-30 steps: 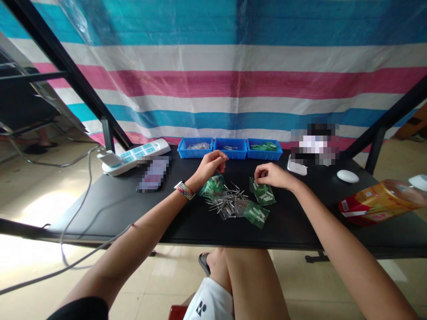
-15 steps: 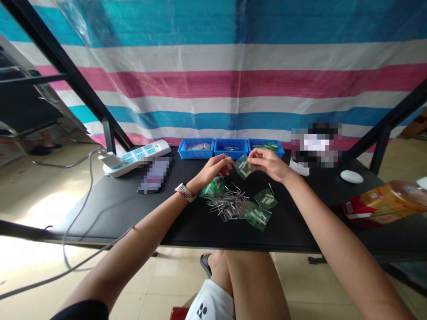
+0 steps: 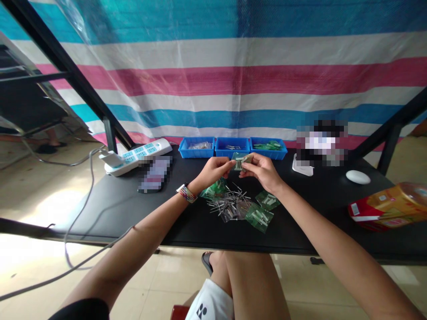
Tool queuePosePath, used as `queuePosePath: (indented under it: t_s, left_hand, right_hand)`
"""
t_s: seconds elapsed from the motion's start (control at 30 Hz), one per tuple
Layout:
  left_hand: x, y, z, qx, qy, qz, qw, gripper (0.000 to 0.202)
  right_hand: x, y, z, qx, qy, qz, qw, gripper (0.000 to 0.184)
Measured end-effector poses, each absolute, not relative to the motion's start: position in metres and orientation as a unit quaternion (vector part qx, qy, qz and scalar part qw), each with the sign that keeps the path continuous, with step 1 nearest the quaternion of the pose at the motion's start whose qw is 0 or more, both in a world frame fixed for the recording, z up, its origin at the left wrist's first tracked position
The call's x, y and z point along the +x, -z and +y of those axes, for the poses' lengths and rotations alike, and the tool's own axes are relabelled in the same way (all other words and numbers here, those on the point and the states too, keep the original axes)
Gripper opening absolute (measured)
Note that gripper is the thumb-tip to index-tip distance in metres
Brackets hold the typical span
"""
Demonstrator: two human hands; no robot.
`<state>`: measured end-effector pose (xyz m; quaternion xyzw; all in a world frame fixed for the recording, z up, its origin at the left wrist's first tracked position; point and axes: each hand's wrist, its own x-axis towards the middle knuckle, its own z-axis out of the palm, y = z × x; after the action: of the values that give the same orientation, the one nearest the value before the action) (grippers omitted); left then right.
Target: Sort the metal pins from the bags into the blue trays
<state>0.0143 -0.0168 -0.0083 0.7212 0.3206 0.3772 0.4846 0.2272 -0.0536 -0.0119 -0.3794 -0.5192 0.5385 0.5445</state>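
Observation:
A small green plastic bag [image 3: 239, 161] is held up above the black table [image 3: 116, 200], pinched at either end between my left hand [image 3: 215, 170] and my right hand [image 3: 262, 170]. Both hands are closed on it. Below them lies a loose pile of small metal pins [image 3: 228, 203], with more green bags [image 3: 259, 216] beside and under the pile. Three blue bins [image 3: 232, 148] stand in a row at the table's back edge, just beyond my hands.
A white power strip [image 3: 137, 155] with a cable lies at the back left, a blurred flat object [image 3: 154, 174] beside it. At the right are a white mouse [image 3: 358, 177], a white holder [image 3: 302, 167] and an orange-red package [image 3: 383, 205]. A striped tarp hangs behind.
My right hand lifted a green bag off the table and carried it left and up. My left hand met it, and now both pinch the bag.

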Motion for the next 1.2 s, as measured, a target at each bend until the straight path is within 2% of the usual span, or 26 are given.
queuePosePath:
  t_s: [0.1,0.17,0.27,0.33,0.4,0.47,0.53,0.63,0.73,1.03,1.2]
  left_hand:
    - [0.014,0.007,-0.019,0.706,-0.342,0.341,0.518,0.073]
    - [0.015,0.005,-0.019,0.676,-0.337,0.341,0.56,0.074]
    - [0.016,0.004,-0.018,0.65,-0.354,0.337,0.582,0.058]
    - [0.016,0.004,-0.018,0.646,-0.37,0.332,0.579,0.047]
    - [0.016,0.004,-0.017,0.647,-0.384,0.325,0.573,0.043]
    - [0.015,0.004,-0.016,0.651,-0.396,0.319,0.563,0.041]
    - [0.014,0.004,-0.016,0.661,-0.403,0.315,0.549,0.041]
    - [0.015,0.003,-0.018,0.673,-0.403,0.308,0.539,0.041]
    - [0.016,0.002,-0.021,0.674,-0.396,0.31,0.542,0.04]
    - [0.014,0.004,-0.016,0.632,-0.431,0.323,0.557,0.034]
    - [0.015,0.007,-0.013,0.639,-0.424,0.319,0.558,0.033]
  right_hand:
    - [0.225,0.017,-0.053,-0.388,-0.449,-0.562,0.576,0.035]
    - [0.225,0.019,-0.054,-0.387,-0.377,-0.608,0.582,0.027]
    - [0.224,0.019,-0.056,-0.373,-0.298,-0.659,0.582,0.013]
    - [0.225,0.018,-0.057,-0.374,-0.286,-0.667,0.578,0.011]
    - [0.225,0.017,-0.057,-0.379,-0.324,-0.642,0.583,0.023]
    - [0.225,0.015,-0.058,-0.375,-0.408,-0.589,0.588,0.04]
    - [0.226,0.014,-0.059,-0.365,-0.499,-0.536,0.575,0.048]
    - [0.224,0.012,-0.061,-0.367,-0.57,-0.507,0.532,0.041]
    - [0.222,0.012,-0.062,-0.378,-0.577,-0.503,0.52,0.044]
    - [0.255,0.015,-0.033,-0.381,-0.495,-0.377,0.684,0.039]
    - [0.26,0.013,-0.039,-0.436,-0.541,-0.363,0.62,0.03]
